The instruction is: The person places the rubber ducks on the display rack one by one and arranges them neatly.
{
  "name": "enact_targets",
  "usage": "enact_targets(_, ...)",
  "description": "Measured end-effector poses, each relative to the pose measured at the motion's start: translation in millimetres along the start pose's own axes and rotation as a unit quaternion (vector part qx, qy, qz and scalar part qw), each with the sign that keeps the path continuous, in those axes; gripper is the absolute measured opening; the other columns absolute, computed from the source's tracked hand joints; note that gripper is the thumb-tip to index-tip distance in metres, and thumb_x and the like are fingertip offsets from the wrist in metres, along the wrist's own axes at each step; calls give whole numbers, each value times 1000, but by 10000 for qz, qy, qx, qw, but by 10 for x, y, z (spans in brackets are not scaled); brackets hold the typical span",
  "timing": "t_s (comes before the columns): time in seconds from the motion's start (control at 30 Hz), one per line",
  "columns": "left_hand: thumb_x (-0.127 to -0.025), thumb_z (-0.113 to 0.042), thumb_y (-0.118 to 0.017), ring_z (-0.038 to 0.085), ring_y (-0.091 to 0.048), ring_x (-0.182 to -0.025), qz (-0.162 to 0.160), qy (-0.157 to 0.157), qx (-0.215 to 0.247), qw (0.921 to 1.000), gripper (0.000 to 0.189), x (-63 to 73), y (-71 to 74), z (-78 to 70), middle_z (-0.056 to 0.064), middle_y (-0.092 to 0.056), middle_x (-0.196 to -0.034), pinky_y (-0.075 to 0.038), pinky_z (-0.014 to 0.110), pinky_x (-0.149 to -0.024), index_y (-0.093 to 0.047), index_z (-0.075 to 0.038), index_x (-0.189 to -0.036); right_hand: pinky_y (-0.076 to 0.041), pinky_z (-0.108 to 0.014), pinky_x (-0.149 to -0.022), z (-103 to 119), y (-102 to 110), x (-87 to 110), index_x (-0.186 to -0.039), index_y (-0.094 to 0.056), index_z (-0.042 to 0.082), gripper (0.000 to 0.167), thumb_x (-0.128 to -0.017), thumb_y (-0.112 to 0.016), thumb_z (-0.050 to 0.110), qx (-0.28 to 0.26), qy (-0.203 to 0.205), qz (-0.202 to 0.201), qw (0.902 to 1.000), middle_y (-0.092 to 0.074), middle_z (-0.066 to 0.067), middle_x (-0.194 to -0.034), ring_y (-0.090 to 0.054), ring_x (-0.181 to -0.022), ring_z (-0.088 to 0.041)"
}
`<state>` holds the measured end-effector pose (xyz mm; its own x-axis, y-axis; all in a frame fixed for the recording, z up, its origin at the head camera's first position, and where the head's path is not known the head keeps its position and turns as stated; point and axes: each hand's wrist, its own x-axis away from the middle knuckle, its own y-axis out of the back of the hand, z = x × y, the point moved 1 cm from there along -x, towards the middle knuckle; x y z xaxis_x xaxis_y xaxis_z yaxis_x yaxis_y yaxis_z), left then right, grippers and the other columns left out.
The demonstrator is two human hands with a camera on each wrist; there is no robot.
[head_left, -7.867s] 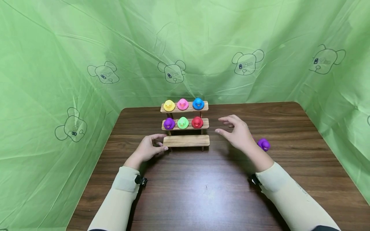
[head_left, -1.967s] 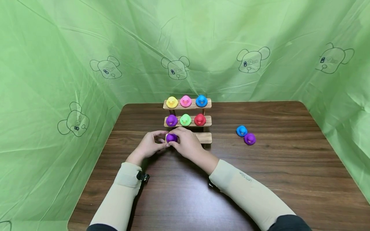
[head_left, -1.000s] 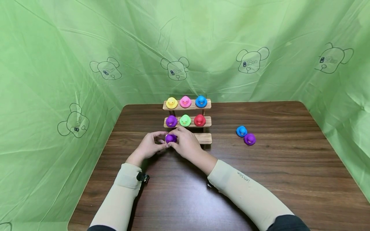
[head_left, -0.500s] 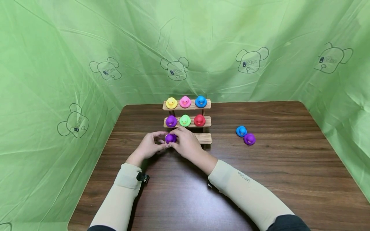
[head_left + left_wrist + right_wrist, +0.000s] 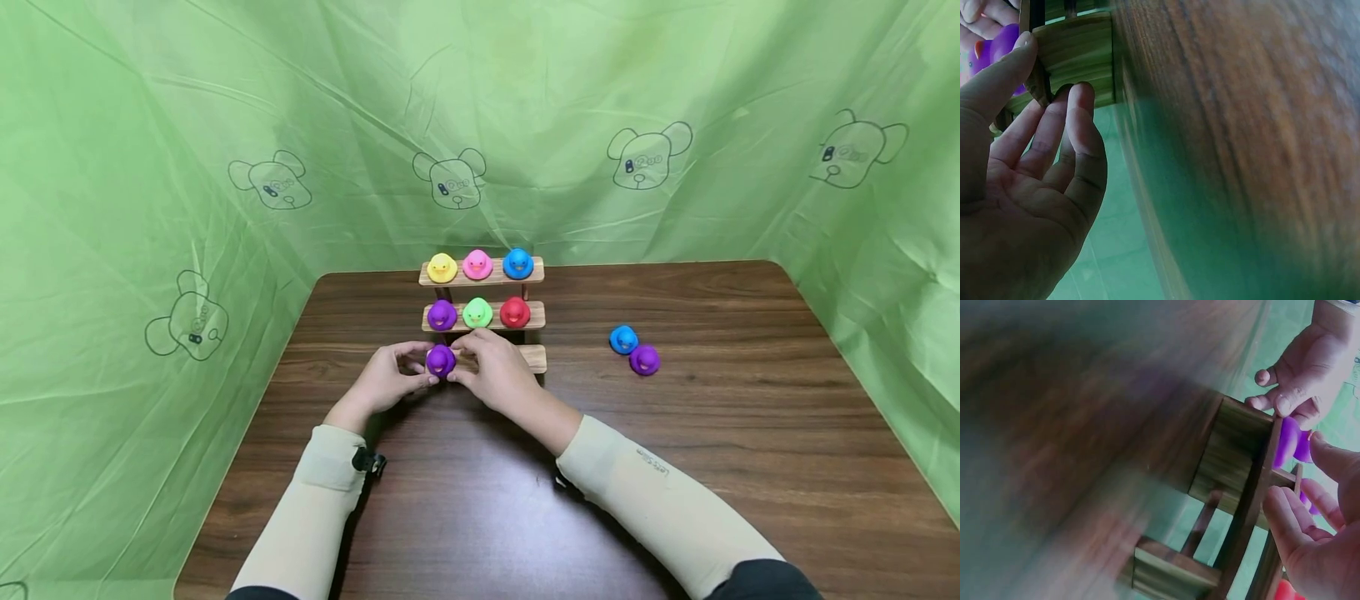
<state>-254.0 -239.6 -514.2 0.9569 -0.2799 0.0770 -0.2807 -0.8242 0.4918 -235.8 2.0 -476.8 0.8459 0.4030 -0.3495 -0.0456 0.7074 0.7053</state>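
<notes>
A three-tier wooden display stand (image 5: 536, 359) holds small rubber ducks. My left hand (image 5: 386, 382) grips the left end of its lowest step, the thumb on the front edge and fingertips at the far side, as the left wrist view (image 5: 1029, 181) shows. On that step's left end sits a purple duck (image 5: 440, 360), facing me. Just right of it is my right hand (image 5: 495, 371), thumb and fingers spread apart and holding nothing. The middle step carries purple (image 5: 442, 315), green (image 5: 477, 312) and red ducks (image 5: 515, 312).
Yellow (image 5: 442, 267), pink (image 5: 477, 264) and blue ducks (image 5: 518, 263) stand on the top step. A loose blue duck (image 5: 623, 339) and a purple duck (image 5: 645, 360) sit together on the wooden table (image 5: 750, 400), right of the stand. A green curtain (image 5: 547, 108) surrounds the table.
The purple duck came onto the lowest step in my right hand, which turned it and has now let go, shifting slightly right. My left hand keeps its grip on the stand.
</notes>
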Motion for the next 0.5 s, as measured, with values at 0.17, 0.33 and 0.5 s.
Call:
enact_targets(0.17, -85, -11, -90, 23, -70, -74, -26, -2, -39, 10000, 56, 1, -6, -2, 14, -75, -95, -61, 42, -55, -68, -10, -137, -57, -36, -83, -28, 123, 79, -116, -77, 12, 39, -84, -92, 29, 88, 21, 24, 10000, -71, -4, -108, -67, -95, -19)
enact_targets(0.33, -85, -11, -90, 24, -70, -77, -76, 21, -49, 10000, 56, 13, -7, -14, 14, -75, -95, -61, 42, -56, -68, -11, -136, -57, -36, -83, -85, 266, 175, -111, -77, 14, 32, -85, -91, 28, 95, 42, -71, 9999, -72, -4, -105, -69, -96, -20)
enact_targets(0.5, -85, -11, -90, 26, -70, -73, -79, 20, -53, 10000, 57, 13, -5, -11, 14, -75, -94, -61, 43, -56, -68, -10, -137, -58, -38, -84, -180, 432, 266, -107, -77, 13, 27, -85, -91, 23, -61, 30, -209, 9998, -73, -2, -104, -72, -98, -21)
